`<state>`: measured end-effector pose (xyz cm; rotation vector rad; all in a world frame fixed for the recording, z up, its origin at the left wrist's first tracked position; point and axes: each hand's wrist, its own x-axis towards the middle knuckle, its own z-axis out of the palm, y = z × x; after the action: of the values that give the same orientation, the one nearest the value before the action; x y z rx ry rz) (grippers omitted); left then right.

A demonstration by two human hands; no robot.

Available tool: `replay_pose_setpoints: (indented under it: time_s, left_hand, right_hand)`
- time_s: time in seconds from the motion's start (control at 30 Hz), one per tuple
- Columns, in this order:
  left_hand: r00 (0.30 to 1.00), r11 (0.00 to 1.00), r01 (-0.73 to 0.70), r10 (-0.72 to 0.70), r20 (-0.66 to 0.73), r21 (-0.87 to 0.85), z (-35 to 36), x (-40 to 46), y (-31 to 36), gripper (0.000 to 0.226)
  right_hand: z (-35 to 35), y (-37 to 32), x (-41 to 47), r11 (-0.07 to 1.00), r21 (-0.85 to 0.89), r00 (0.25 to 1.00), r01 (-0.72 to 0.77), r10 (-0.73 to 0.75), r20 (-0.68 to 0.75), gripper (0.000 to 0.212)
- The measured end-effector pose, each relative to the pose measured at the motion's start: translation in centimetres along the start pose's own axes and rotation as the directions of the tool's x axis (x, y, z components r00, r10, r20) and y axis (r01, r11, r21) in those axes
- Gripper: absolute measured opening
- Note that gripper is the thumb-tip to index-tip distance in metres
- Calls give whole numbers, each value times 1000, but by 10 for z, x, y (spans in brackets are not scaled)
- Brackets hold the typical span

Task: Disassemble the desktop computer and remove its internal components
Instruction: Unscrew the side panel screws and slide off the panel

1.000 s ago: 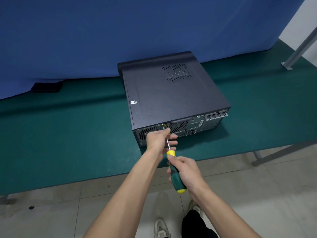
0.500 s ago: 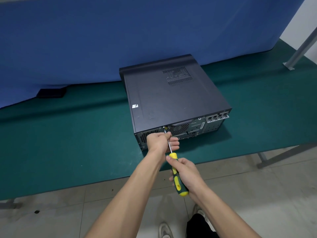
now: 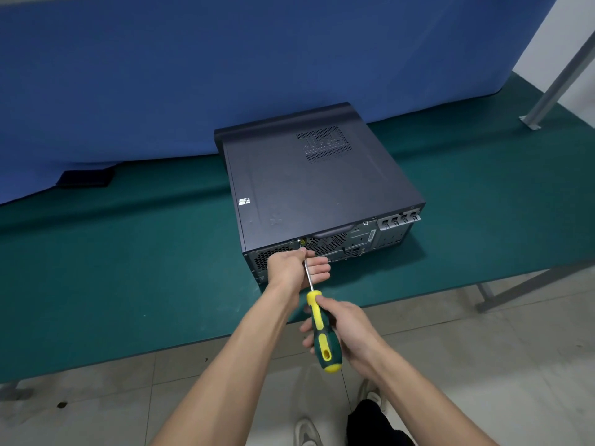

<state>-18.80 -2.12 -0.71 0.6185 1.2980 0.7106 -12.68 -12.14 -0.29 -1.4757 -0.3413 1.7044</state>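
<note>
A dark grey desktop computer case point(image 3: 309, 188) lies flat on the green table point(image 3: 128, 268), its rear panel facing me. My right hand point(image 3: 346, 329) grips the yellow-and-green handle of a screwdriver point(image 3: 322, 333). The metal shaft runs up to a screw point(image 3: 302, 242) at the top edge of the rear panel. My left hand point(image 3: 294, 268) curls round the shaft just below the tip, resting against the rear panel. The case cover is closed.
A blue cloth backdrop point(image 3: 225, 66) hangs behind the table. A small black object point(image 3: 85, 178) lies at the back left under the cloth. A metal frame leg point(image 3: 560, 72) rises at the right. The tiled floor and my shoes point(image 3: 309, 429) show below the table's front edge.
The screwdriver handle has turned in my right hand, and both hands have shifted slightly. The tip stays at the same screw.
</note>
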Motion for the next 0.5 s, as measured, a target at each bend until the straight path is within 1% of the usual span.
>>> replay_pose_setpoints:
  time_s: [0.03, 0.1, 0.13, 0.17, 0.23, 0.3, 0.33, 0.37, 0.43, 0.5]
  left_hand:
    - [1000, 999, -1, 1, 12, 35, -2, 0, 1, 26]
    - [998, 976, -58, 55, 19, 210, -3, 1, 0, 21]
    - [995, 950, -95, 93, 18, 299, -3, 1, -1, 22]
    - [993, 934, -110, 114, 9, 341, -1, 1, -3, 24]
    - [996, 956, -82, 88, -9, 283, 3, 2, -4, 28]
    - [999, 982, -44, 47, -10, 182, 5, 3, -5, 32]
    - [1000, 992, -28, 28, 4, 127, 5, 4, -4, 32]
    - [1000, 997, -15, 13, 23, 76, 5, 5, -4, 32]
    - [999, 1000, -1, 1, 36, 4, 5, 6, -3, 25]
    - [1000, 996, -14, 11, -26, -86, 6, 6, 0, 15]
  right_hand:
    - [-1, 1, 1, 999, 3, 999, 38, -38, -22, 28]
    - [-2, 4, 3, 994, -62, 989, 92, -99, -112, 25]
    - [-1, 5, 4, 990, -101, 982, 96, -111, -154, 25]
    - [-1, 6, 5, 988, -128, 978, 86, -108, -177, 26]
    - [-2, 6, 3, 993, -109, 987, 36, -52, -150, 28]
    - [-2, 5, 0, 999, -23, 998, -29, 27, -64, 28]
    - [-2, 4, -1, 1000, 10, 999, -30, 30, -33, 27]
    - [-3, 4, -2, 1000, 14, 1000, -2, 3, -26, 27]
    - [-2, 6, -1, 995, -66, 994, 77, -82, -78, 24]
    - [0, 8, 1, 970, -210, 970, 119, -159, -185, 25]
